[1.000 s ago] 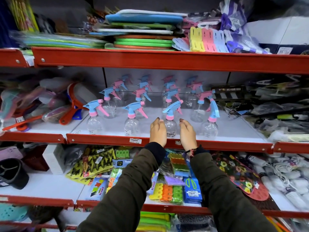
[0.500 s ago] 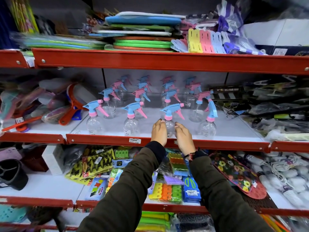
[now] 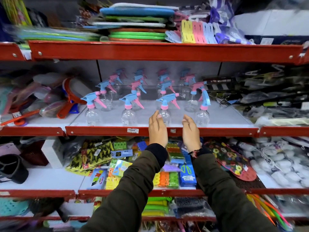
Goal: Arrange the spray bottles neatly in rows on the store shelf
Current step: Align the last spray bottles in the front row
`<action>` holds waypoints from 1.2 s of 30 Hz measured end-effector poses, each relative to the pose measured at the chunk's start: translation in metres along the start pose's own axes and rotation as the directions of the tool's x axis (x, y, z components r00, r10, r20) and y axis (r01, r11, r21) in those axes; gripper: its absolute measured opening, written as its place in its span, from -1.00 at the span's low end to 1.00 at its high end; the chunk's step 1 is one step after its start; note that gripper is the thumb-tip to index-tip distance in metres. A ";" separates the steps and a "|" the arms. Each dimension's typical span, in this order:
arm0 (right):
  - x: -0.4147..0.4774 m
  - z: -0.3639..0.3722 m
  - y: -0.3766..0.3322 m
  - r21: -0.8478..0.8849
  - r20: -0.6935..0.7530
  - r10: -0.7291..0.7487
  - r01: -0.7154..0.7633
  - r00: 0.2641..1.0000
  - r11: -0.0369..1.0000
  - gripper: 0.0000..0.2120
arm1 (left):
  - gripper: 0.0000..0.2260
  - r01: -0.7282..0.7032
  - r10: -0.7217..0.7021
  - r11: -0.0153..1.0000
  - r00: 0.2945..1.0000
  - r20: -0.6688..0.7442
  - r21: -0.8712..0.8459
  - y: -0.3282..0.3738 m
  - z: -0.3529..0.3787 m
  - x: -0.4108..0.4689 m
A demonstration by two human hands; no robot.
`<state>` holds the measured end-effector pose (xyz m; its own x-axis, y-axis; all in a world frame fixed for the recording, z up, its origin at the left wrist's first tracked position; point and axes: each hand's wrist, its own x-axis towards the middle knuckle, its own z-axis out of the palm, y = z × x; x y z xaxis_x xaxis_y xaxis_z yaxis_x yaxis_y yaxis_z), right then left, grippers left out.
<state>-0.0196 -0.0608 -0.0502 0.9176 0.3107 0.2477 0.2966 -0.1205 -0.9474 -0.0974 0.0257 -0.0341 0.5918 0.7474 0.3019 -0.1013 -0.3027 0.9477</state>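
Open left hand (image 3: 158,129), right hand (image 3: 190,131), spray bottle (image 3: 164,113) between (label seemingly illegible)

"16 Pcs." printed on a blue packet (image 3: 121,154) on the lower shelf, other tags and labels too blurred to be read

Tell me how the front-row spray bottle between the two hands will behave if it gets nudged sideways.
The spray bottle looks clear and empty, so probably light and easy to slide. Its trigger head sits high above a narrow base, so it may tip rather than glide. The left hand and right hand flank it, open, and could steady it.
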 end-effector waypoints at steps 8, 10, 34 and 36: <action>0.001 -0.047 0.008 0.007 -0.213 -0.028 0.030 0.977 1.000 -0.73 | -0.59 -0.014 0.017 1.000 0.982 0.189 -0.016 0.013 0.041 -0.023; 0.012 -0.057 0.010 0.016 -0.257 -0.009 0.013 0.966 1.000 -0.74 | -0.58 0.006 -0.002 1.000 0.969 0.249 -0.016 0.015 0.054 -0.017; 0.066 -0.095 0.020 -0.064 -0.118 0.176 -0.184 0.977 0.981 -0.62 | -0.58 0.245 -0.204 0.969 0.876 0.437 -0.039 0.015 0.134 0.039; 0.071 -0.099 0.018 -0.073 -0.136 0.173 -0.184 0.976 0.980 -0.62 | -0.60 0.236 -0.198 0.970 0.896 0.397 -0.050 0.014 0.133 0.037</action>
<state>0.0771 -0.1348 -0.0298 0.9824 0.1544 0.1053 0.1411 -0.2438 -0.9595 0.0295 -0.0297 -0.0235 0.8681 0.4946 0.0418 0.0018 -0.0875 0.9962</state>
